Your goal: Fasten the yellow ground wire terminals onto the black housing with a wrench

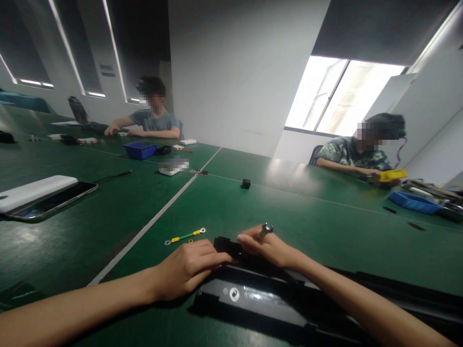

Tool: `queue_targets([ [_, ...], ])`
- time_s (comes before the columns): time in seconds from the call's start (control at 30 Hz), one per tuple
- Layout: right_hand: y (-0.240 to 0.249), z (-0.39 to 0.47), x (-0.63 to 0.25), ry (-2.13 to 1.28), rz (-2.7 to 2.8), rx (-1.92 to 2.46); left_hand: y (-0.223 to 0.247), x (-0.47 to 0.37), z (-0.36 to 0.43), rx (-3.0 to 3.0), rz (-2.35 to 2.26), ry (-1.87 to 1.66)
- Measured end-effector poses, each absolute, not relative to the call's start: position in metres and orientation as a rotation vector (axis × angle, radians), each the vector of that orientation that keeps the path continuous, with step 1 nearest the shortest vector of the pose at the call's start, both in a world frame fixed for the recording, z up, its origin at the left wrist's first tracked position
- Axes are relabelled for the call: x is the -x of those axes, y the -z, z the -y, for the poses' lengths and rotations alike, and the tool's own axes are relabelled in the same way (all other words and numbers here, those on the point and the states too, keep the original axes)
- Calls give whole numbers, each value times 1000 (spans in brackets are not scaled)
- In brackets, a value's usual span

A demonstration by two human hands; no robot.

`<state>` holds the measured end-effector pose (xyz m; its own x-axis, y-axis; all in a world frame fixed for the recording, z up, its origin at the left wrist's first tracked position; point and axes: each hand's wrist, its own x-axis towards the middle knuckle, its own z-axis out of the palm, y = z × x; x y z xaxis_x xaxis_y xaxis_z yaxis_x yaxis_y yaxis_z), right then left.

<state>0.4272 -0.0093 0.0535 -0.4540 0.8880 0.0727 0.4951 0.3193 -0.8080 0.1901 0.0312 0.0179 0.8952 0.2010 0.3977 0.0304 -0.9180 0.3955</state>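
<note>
Black housing (265, 298) lies on the counter (137, 260), work at its left end apparently unfinished: left hand (186, 267) touches there, grip unclear, right hand (271, 248), close by, is clamped on a wrench (266, 228); ring-ended wire (186, 236) lies beyond, unattached; any completed fastening is hidden.

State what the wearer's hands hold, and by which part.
The right hand holds a silver metal wrench just below its forked end; the left hand touches a long black housing, whether gripping it is unclear.
</note>
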Motion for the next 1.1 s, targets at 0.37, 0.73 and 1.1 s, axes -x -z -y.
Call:
queue_targets([
  [0.37, -55, 10, -427, -1029, 2060, 1228, -19, -190, -31, -2665, -180, -584],
  [0.73, -53, 9, -428, -1040, 2063, 1220, -19, -189, -31, -2663, -180, -567],
  [1.1, -52, 9, -428, -1080, 2049, 1213, -18, -189, -32, -2652, -166, -584],
])
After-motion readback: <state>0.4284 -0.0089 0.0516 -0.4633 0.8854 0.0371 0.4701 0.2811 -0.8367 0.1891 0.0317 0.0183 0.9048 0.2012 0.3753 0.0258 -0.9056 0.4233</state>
